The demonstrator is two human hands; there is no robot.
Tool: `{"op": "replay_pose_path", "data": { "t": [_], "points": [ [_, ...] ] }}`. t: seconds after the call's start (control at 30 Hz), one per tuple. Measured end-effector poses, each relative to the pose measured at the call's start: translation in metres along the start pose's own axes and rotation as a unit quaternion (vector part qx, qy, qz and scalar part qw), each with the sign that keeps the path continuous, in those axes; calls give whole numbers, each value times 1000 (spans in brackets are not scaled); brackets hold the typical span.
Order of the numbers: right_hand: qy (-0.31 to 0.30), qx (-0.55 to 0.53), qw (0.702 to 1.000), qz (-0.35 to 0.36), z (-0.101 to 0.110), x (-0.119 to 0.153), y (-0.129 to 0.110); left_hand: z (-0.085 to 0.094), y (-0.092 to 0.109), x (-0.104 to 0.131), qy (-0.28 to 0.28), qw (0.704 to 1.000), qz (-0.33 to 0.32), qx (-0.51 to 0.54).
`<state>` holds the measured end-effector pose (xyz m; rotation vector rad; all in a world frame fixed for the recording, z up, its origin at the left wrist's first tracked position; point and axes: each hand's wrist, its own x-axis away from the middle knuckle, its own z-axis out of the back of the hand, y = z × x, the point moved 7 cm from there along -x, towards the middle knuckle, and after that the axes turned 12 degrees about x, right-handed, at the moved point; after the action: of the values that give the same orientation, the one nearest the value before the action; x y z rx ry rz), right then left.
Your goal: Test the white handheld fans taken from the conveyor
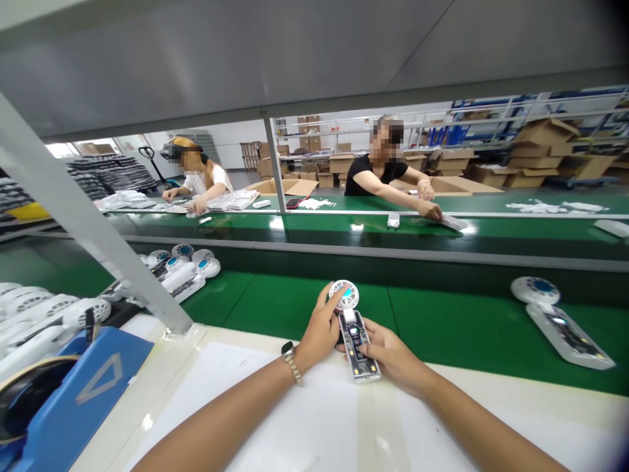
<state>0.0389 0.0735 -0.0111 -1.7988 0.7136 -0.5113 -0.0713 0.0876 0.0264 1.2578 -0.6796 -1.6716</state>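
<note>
Reaching in from the lower edge, both my forearms meet over the front of the white worktop (275, 419), just before the green belt (442, 328). My left hand (319, 331), a watch (289, 352) on its wrist, is bent upward, its fingers wrapped round the left side of a small handheld fan (354, 324), the thumb pressing the rim of the round white head with its blue centre. My right hand (390, 354) lies lower and flatter, palm turned inward, its fingers clasped along the right side of the fan's open handle, where a circuit board shows. The fan is lifted slightly, head pointing away from me, handle end toward me. A second opened fan (560, 321) lies well apart on the belt to my right. More fans (184, 269) are heaped at my left. Across the belt, two other people's hands work at their own bench.
</note>
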Motion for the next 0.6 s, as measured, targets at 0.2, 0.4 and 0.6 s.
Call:
{"op": "replay_pose_path", "data": {
  "t": [0.2, 0.4, 0.6],
  "points": [
    [8, -3, 1000, -9, 0, -2, -1, 0, 0, 0, -7, 1000, 1, -5],
    [7, -1, 1000, -6, -1, -1, -4, -1, -1, 0, -15, 1000, 14, -8],
    [11, -1, 1000, -10, -1, 0, -4, 0, -1, -1, -13, 1000, 25, 10]
  ]
}}
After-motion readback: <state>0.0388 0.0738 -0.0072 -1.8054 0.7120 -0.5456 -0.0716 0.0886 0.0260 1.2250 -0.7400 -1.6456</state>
